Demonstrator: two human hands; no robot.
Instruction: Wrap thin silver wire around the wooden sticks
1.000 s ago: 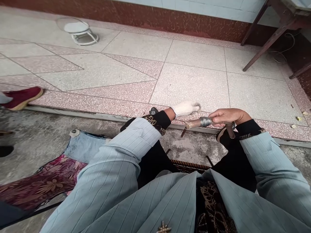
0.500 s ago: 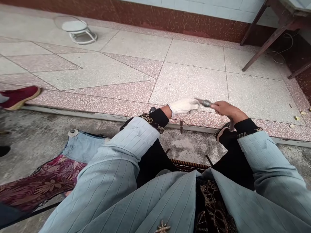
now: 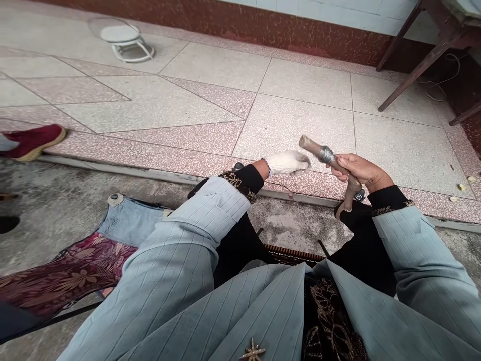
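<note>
One bent brown stick, wooden by the look of it [image 3: 311, 145], takes the eye in the head view, held up over the pink-and-cream speckled floor [image 3: 296, 123]! Its long axis runs on a slant, the blunt free end pointing forward and to the person's left, the other end bending sharply back toward the body above a black shoe [image 3: 341, 213]. A tight coil of silvery wire [image 3: 326, 154] wraps the long arm, and just behind it the bare right hand [image 3: 358, 169] has its grip clamped on the wood, thumb on top.

Over to the left hand [image 3: 287, 163], in a white knitted glove: fingers curled, knuckles forward, near the stick but apart from it. Whether that grip has closed on anything, I cannot tell.

And what a change from half a second ago! Then the free end overlapped the gloved fingers, the long arm lying much flatter; now it stands clear, steeper, the coil swung higher in the picture, the bent end plainly seen. The glove has barely shifted. Far left, a dark red shoe [image 3: 32, 140] sits on the floor's edge, much as before.
</note>
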